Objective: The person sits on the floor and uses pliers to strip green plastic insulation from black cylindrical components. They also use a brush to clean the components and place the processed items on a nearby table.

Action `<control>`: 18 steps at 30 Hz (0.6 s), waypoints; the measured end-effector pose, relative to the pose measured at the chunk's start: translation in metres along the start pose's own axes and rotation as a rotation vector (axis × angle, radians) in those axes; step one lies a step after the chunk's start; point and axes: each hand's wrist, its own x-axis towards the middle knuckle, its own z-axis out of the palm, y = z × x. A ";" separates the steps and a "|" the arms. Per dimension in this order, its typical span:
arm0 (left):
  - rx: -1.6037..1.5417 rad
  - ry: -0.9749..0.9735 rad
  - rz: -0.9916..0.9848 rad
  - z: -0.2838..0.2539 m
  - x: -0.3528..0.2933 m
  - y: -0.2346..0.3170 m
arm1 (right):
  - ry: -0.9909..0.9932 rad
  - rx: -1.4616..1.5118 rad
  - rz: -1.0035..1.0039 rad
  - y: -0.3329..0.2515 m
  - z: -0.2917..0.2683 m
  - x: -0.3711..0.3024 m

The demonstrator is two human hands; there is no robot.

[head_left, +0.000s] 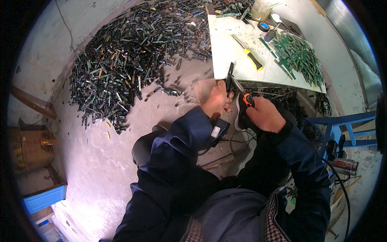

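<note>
Concrete floor [100,161] carries a large heap of circuit strips [133,52] beside a white board [225,52]. At the board's near edge, the left hand [215,101] pinches a dark strip [230,76] upright, fingers closed around it. The right hand [264,115] grips an orange-handled tool [244,101], fingers fully wrapped. Risk: the tool tip works just beside the left fingers; a slip off the narrow strip could strike them.

The left hand [216,99] is smeared by motion blur at its fingers, so what it pinches cannot be told. The tool [242,104] in the right hand [265,115] is mostly covered. At eleven o'clock the scrap pile [137,52] shows pieces too small to identify.
</note>
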 end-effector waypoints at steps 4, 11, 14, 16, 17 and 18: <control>0.006 0.012 -0.021 -0.001 0.002 0.000 | 0.054 -0.138 0.024 -0.011 -0.002 -0.002; 0.053 0.076 0.059 0.003 0.003 -0.008 | 0.142 -0.295 0.021 -0.018 0.004 -0.003; 0.081 0.075 0.027 0.004 0.010 -0.009 | 0.197 -0.313 -0.003 -0.019 0.003 -0.007; 0.073 0.084 0.037 0.002 0.013 -0.011 | 0.202 -0.322 -0.016 -0.024 0.002 -0.008; 0.070 0.088 0.041 0.001 0.015 -0.012 | 0.205 -0.326 -0.022 -0.025 0.001 -0.008; 0.070 0.094 0.036 -0.001 0.016 -0.013 | 0.200 -0.336 -0.036 -0.024 0.002 -0.006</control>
